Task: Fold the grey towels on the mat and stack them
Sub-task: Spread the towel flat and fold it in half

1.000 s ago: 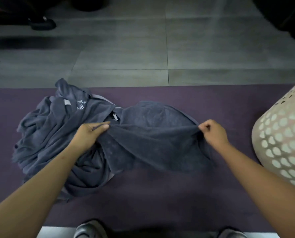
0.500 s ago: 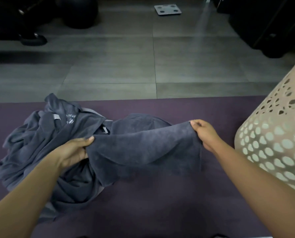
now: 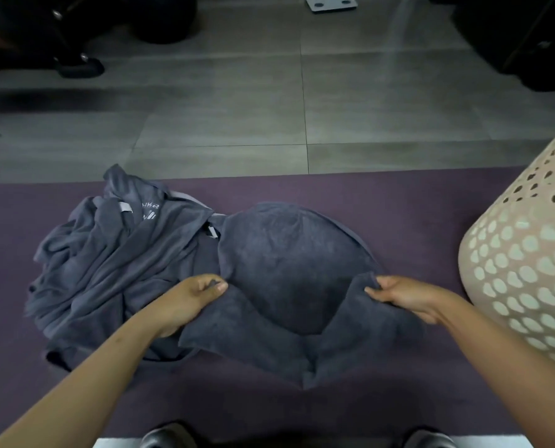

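Note:
A grey towel (image 3: 289, 273) lies partly spread on the purple mat (image 3: 399, 202), its near edge lifted and sagging in the middle. My left hand (image 3: 188, 299) pinches the towel's near left corner. My right hand (image 3: 405, 295) pinches the near right corner. To the left, a crumpled heap of several more grey towels (image 3: 108, 263) rests on the mat, partly under my left forearm, and touches the held towel.
A beige perforated laundry basket (image 3: 528, 270) stands at the mat's right edge, close to my right arm. Grey floor tiles lie beyond the mat, with a bathroom scale (image 3: 331, 1) and dark furniture at the far edge. My shoes show at the bottom.
Both hands have pulled the towel's near edge down and toward me. The far part now lies on the mat, and the edge between my hands sags.

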